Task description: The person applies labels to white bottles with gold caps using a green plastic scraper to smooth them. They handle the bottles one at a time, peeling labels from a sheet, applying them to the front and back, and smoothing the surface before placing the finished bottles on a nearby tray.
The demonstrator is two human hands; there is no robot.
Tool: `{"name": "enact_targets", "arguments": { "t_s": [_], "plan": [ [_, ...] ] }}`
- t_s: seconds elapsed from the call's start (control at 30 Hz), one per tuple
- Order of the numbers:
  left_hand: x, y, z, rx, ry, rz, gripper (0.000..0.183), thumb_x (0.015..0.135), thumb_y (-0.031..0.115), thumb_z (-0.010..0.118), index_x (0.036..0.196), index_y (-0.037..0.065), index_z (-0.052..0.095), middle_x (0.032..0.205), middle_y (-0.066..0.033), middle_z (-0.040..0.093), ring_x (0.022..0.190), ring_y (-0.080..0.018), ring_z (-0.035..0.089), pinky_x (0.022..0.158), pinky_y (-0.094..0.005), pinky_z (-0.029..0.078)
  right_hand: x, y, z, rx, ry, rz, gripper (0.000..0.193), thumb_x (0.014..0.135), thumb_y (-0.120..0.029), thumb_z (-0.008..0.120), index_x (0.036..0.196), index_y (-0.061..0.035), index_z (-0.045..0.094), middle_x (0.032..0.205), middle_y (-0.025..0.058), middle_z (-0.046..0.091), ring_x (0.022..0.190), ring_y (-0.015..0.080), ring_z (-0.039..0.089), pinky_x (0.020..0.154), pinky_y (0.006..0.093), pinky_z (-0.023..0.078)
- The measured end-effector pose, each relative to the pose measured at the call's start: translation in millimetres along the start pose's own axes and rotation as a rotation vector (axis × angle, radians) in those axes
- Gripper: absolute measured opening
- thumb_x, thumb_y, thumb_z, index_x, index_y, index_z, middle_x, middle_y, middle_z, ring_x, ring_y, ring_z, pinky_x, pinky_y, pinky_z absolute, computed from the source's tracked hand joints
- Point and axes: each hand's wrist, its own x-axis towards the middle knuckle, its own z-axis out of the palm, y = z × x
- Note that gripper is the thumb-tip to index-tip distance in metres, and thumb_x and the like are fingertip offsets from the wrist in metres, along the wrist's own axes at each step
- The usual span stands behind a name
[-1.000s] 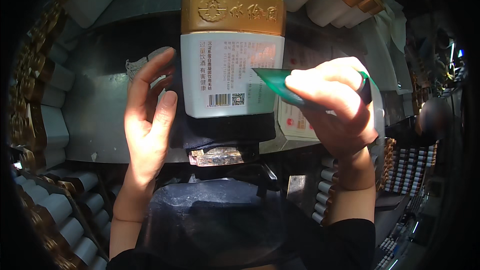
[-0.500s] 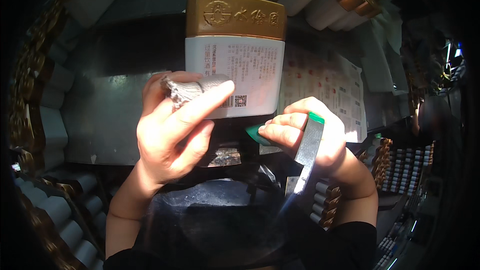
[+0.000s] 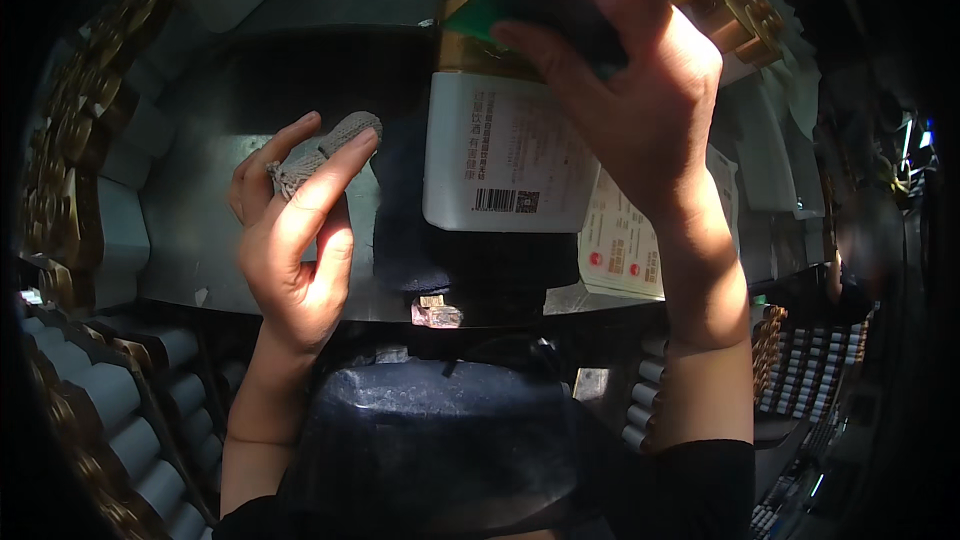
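Note:
A white bottle (image 3: pixel 450 150) with a gold shoulder (image 3: pixel 480 55) lies with its printed face toward me. My right hand (image 3: pixel 650 70) is closed around a flat green scraper-like piece (image 3: pixel 490 15) over the gold end, covering part of it. To the left of the bottle and apart from it, my left hand (image 3: pixel 300 240) has its fingers spread with nothing held. A grey knitted finger cover (image 3: pixel 350 130) sits on one of its fingers.
Right of the bottle lies a sheet of printed labels (image 3: pixel 620 260), partly under my right forearm. A small crumpled scrap (image 3: pixel 435 313) is by the table's near edge. Rows of gold-and-white bottles (image 3: pixel 100 390) line both sides. More gold-topped bottles (image 3: pixel 735 5) stand at the back right.
My right hand has moved up and away from me with the green piece, onto the bottle's gold end. My left hand has drawn off the bottle leftward. The bottle has shifted right.

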Motion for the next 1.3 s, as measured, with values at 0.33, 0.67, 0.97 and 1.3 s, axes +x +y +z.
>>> {"name": "enact_targets", "arguments": {
  "t_s": [0.33, 0.67, 0.97, 1.3],
  "plan": [
    [-6, -6, 1, -0.147, 0.034, -0.079, 0.043, 0.082, -0.013, 0.05, 0.119, 0.001, 0.065, 0.119, -0.0102, 0.066, 0.124, -0.0296, 0.052, 0.101, -0.0357, 0.042, -25, 11, -34, 0.032, -0.052, 0.184, 0.032, 0.079, -0.004, 0.075, 0.109, -0.0086, 0.067, 0.089, 0.0047, 0.071, 0.072, 0.0173, 0.068, 0.064, 0.0275, 0.056],
    [-5, -6, 21, -0.194, 0.011, -0.104, 0.04, 0.087, -0.013, 0.049, 0.122, 0.002, 0.064, 0.122, -0.0105, 0.064, 0.126, -0.0265, 0.051, 0.102, -0.0347, 0.043, -69, 0, -52, 0.182, -0.158, 0.139, 0.027, 0.075, 0.001, 0.076, 0.101, -0.0038, 0.069, 0.087, 0.0063, 0.069, 0.074, 0.015, 0.066, 0.066, 0.0258, 0.054],
    [-15, -4, 21, -0.335, 0.131, -0.251, 0.04, 0.093, -0.011, 0.04, 0.129, -0.003, 0.056, 0.132, -0.0166, 0.058, 0.125, -0.0249, 0.053, 0.108, -0.0358, 0.039, -56, -57, 6, 0.247, -0.375, -0.292, 0.01, 0.084, -0.014, 0.056, 0.084, -0.0051, 0.061, 0.064, 0.0036, 0.056, 0.059, 0.019, 0.058, 0.063, 0.0341, 0.052],
    [-5, -9, 23, -0.42, -0.021, -0.208, 0.04, 0.1, 0.011, 0.044, 0.139, 0.002, 0.047, 0.141, -0.0148, 0.05, 0.131, -0.0262, 0.046, 0.109, -0.041, 0.036, -99, -48, -22, 0.369, -0.1, -0.061, 0.019, 0.07, -0.004, 0.075, 0.089, -0.0067, 0.07, 0.077, 0.0022, 0.066, 0.062, 0.0152, 0.06, 0.054, 0.025, 0.049]
  ]
}}
